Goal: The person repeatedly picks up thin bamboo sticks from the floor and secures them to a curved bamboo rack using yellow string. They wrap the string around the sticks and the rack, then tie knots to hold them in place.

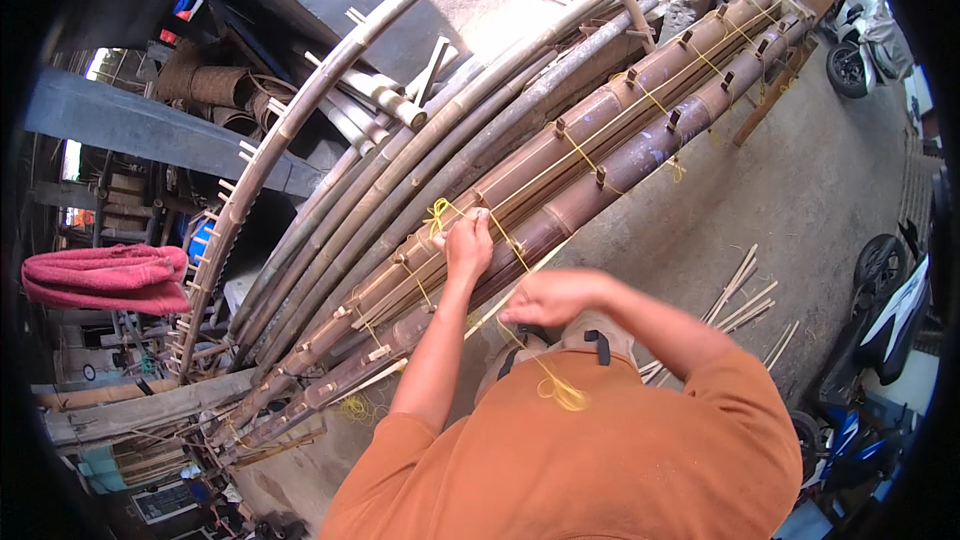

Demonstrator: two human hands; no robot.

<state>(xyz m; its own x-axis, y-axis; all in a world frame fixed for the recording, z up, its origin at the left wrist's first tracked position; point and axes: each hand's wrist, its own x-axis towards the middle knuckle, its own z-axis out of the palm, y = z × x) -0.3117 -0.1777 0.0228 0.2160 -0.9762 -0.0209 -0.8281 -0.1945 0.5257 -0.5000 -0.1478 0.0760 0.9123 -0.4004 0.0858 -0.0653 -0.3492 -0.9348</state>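
Note:
My left hand is closed in a pinch on yellow twine at the top of the long bamboo frame. Closer to my body, my right hand is curled tight on the twine, whose loose end dangles in front of my orange shirt. The frame has a far bamboo pole and a near bamboo pole, with thin strips laid lengthwise between them. Short wooden pegs stick up from both poles, and several twine ties cross the frame. My fingers hide the exact grip.
Several long bamboo poles lie behind the frame. A curved bamboo pole with pegs arches at the left, near a folded pink towel. Thin bamboo sticks lie on the floor to my right. Motorbikes stand at the far right.

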